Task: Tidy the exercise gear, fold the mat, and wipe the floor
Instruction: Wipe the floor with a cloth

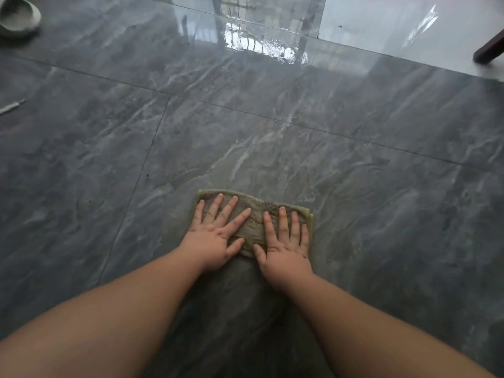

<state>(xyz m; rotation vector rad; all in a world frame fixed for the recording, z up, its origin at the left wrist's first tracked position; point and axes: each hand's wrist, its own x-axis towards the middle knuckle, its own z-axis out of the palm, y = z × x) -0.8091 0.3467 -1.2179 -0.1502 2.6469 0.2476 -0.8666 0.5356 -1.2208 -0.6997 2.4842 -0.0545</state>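
Olive-green cloth [252, 223], folded flat, lies on the dark grey marbled floor [354, 148] near the person, centre of the scene. Both hands are down on it, fingers straight and spread: the left hand [215, 238] presses its left half, the right hand [283, 244] its right half, thumbs nearly meeting. Far ahead, the tiles shine wet under bright reflections. A pale slipper [17, 16] sits far left; a dark furniture leg [489, 47] pokes in far right.
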